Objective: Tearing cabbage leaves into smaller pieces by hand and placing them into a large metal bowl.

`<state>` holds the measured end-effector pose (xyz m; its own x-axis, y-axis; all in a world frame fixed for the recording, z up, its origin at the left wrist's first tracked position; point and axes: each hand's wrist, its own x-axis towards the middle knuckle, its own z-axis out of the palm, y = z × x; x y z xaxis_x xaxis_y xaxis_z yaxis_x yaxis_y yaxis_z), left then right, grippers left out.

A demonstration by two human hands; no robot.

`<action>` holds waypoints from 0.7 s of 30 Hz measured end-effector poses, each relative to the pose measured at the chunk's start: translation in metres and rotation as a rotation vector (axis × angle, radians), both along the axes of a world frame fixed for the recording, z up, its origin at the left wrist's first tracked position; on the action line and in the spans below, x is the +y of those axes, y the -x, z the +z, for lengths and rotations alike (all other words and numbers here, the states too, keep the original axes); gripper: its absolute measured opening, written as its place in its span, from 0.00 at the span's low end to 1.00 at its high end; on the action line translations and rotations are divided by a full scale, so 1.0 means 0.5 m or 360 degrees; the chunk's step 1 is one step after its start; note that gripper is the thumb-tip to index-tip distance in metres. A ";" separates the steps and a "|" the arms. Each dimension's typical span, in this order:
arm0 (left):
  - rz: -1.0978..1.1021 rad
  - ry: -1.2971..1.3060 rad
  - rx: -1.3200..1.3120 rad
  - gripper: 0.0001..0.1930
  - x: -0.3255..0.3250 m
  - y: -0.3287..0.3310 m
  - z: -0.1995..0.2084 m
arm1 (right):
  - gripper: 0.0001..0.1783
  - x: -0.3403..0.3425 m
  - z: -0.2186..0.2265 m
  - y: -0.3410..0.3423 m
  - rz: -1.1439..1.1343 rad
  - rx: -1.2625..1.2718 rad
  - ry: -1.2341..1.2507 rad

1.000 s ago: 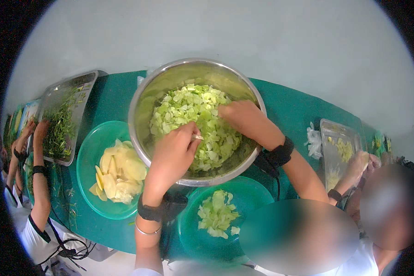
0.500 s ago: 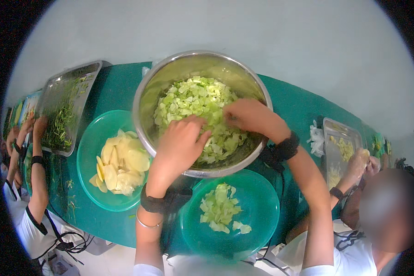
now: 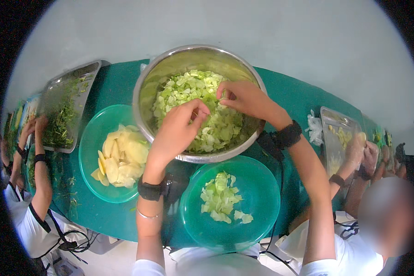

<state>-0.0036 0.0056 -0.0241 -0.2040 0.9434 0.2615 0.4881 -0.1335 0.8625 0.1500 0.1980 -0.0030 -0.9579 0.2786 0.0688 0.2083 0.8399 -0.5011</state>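
A large steel bowl (image 3: 148,83) holds a heap of torn pale green leaf pieces (image 3: 184,89), which look like cabbage or lettuce. Over its near half is my left hand (image 3: 178,129), thumb and fingers drawn together in a pinch. My right hand (image 3: 246,99) hovers at the bowl's right side, its fingertips also pinched, just apart from the left. Whatever either pinch holds is too small to make out. Closer to me, a green translucent plastic basin (image 3: 260,207) contains a small pile of the same leaf pieces (image 3: 220,198).
Left of the bowl, another green basin (image 3: 89,177) holds pale yellow slices (image 3: 122,158). A metal tray (image 3: 89,89) of cut greens lies farther left, near a co-worker's hands (image 3: 34,125). At right, a person's hands (image 3: 361,149) work over a metal tray (image 3: 329,122), beside a crumpled plastic bag (image 3: 314,129).
My right hand has risen slightly and moved left toward my left hand. My left hand's fingers have curled in from a flatter pose and lifted a little off the leaf pieces.
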 end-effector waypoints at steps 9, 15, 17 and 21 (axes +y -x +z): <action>-0.0256 0.0241 -0.0282 0.05 0.018 0.015 -0.009 | 0.07 -0.025 0.025 -0.019 0.0175 0.0116 0.0420; -0.0296 0.0237 -0.0401 0.08 0.017 0.002 0.009 | 0.09 -0.090 0.070 -0.016 0.0177 0.0256 0.0737; -0.0296 0.0222 -0.0415 0.09 0.005 0.001 0.019 | 0.10 -0.104 0.084 -0.020 0.0146 0.0228 0.0878; -0.0428 0.0005 -0.0639 0.07 -0.027 -0.002 0.040 | 0.09 -0.131 0.102 -0.036 0.0126 0.0235 0.1096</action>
